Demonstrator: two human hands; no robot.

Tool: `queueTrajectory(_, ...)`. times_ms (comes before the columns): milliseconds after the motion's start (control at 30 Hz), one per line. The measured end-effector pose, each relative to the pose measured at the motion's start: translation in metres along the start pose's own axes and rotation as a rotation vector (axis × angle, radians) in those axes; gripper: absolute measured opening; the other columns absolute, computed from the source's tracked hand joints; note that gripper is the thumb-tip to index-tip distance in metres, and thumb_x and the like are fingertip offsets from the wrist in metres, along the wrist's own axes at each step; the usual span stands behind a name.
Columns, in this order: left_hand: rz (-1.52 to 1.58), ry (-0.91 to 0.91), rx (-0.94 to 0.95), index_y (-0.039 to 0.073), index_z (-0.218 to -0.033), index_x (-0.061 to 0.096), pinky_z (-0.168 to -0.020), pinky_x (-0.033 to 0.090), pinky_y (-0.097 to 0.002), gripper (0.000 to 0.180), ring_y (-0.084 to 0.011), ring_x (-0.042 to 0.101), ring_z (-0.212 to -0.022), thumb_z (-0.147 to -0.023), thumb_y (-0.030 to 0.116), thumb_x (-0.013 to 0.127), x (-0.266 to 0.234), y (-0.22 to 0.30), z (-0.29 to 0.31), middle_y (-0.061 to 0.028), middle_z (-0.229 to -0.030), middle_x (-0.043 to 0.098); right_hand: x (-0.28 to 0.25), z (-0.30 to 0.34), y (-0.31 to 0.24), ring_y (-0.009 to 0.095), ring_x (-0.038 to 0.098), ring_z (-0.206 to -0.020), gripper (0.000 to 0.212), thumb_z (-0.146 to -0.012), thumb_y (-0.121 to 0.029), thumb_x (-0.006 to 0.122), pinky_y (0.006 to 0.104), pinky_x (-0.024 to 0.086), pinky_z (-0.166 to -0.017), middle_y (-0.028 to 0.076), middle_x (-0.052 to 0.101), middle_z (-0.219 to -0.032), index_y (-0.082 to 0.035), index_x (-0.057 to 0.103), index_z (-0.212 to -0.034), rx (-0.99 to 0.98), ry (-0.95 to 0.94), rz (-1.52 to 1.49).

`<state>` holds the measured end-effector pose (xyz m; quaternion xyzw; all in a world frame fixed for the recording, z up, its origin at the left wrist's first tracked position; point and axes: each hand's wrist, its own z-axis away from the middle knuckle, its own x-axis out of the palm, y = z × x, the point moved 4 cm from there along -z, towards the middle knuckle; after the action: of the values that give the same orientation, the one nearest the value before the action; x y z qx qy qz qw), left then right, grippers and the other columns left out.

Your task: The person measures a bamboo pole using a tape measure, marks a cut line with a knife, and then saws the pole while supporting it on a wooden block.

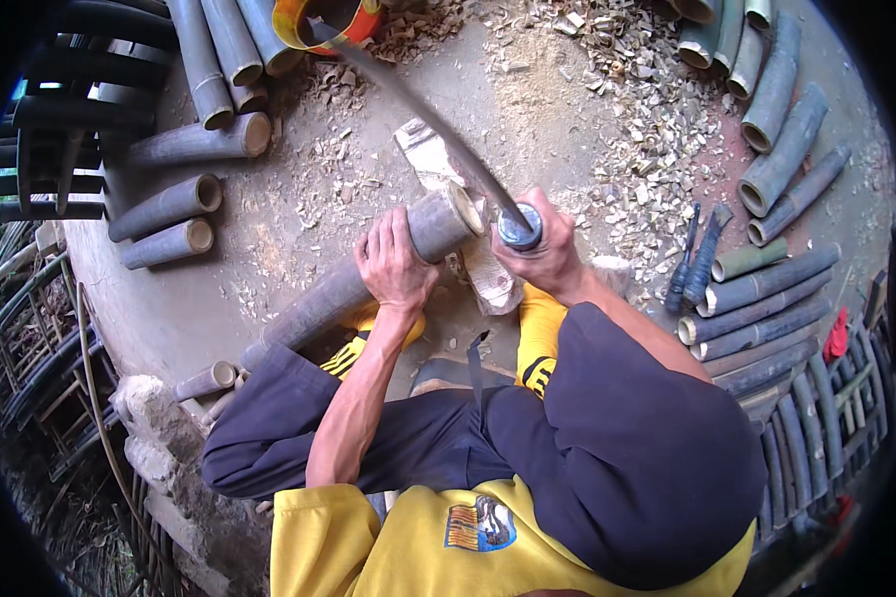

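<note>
My left hand (398,261) is wrapped over the top of a thick grey bamboo pole (319,306), close to its cut end. That pole slants from beside my left thigh up to a pale, chipped wood block (425,157), and its end lies over the block. In my right hand (548,251) is the handle of a long-bladed knife, like a machete (423,114). Its dark blade is raised and points up and away to the left, slightly blurred. The blade's base passes just right of the pole's cut end; I cannot tell whether they touch.
Cut bamboo lengths (191,139) lie at the far left, and more (786,164) along the right. Two dark-handled tools (702,257) rest at the right. Wood chips (632,129) cover the floor ahead. An orange-yellow bucket (291,25) stands at the far edge, a rough stone (154,428) at lower left.
</note>
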<state>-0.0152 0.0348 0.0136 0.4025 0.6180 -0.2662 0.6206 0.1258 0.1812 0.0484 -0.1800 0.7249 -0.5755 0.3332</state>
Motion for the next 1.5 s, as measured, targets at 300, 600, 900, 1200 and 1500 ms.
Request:
queueTrajectory(300,-0.095,0.089,-0.002,0.009,-0.122,0.051,-0.093,0.038,-0.0393,0.083,-0.0239,0.057,-0.104,-0.046,0.025,0.079,0.003,-0.001,0.009,-0.0082,-0.112,0.06,0.008,0.004,0.006,0.028,0.066,-0.059,0.027,-0.072,-0.009,0.066,0.0375,0.055,-0.055,0.016,0.063,-0.068,0.0,0.05,-0.092,0.138,-0.211,0.067)
queueTrajectory(600,-0.079,0.131,-0.044,0.01,-0.12,0.053,-0.095,0.036,-0.0385,0.073,-0.0224,0.057,-0.106,-0.053,0.028,0.077,0.006,0.001,0.015,-0.0064,-0.111,0.061,0.009,0.001,0.046,0.019,0.063,-0.062,0.023,-0.074,-0.011,0.069,0.0318,0.052,-0.057,0.013,0.065,-0.073,-0.002,0.056,-0.09,0.41,-0.304,0.091)
queueTrajectory(900,-0.209,0.189,-0.048,0.01,-0.119,0.054,-0.095,0.036,-0.0386,0.07,-0.022,0.057,-0.107,-0.056,0.032,0.077,0.008,0.001,0.005,-0.0064,-0.111,0.061,0.01,-0.002,0.067,0.021,0.066,-0.064,0.019,-0.071,-0.006,0.068,0.0311,0.051,-0.056,0.013,0.066,-0.074,-0.001,0.056,-0.085,0.443,-0.474,0.228)
queueTrajectory(1200,-0.078,0.141,-0.132,0.009,-0.122,0.053,-0.097,0.034,-0.0424,0.072,-0.0244,0.054,-0.109,-0.053,0.018,0.073,0.01,-0.002,0.023,-0.0058,-0.114,0.059,0.012,0.009,0.094,0.031,0.064,-0.067,0.026,-0.066,-0.012,0.068,0.041,0.05,-0.063,0.017,0.064,-0.077,-0.001,0.058,-0.088,0.531,-0.598,0.344)
queueTrajectory(1500,0.196,-0.824,0.1,0.007,-0.123,0.039,-0.089,0.038,-0.0503,0.093,-0.0289,0.047,-0.117,-0.045,0.024,0.087,-0.021,-0.011,-0.046,-0.0138,-0.118,0.049,-0.024,0.028,0.051,0.012,0.053,-0.046,0.027,-0.068,-0.003,0.071,0.0267,0.041,-0.041,0.003,0.054,-0.06,-0.001,0.052,-0.088,0.622,-0.058,0.073)
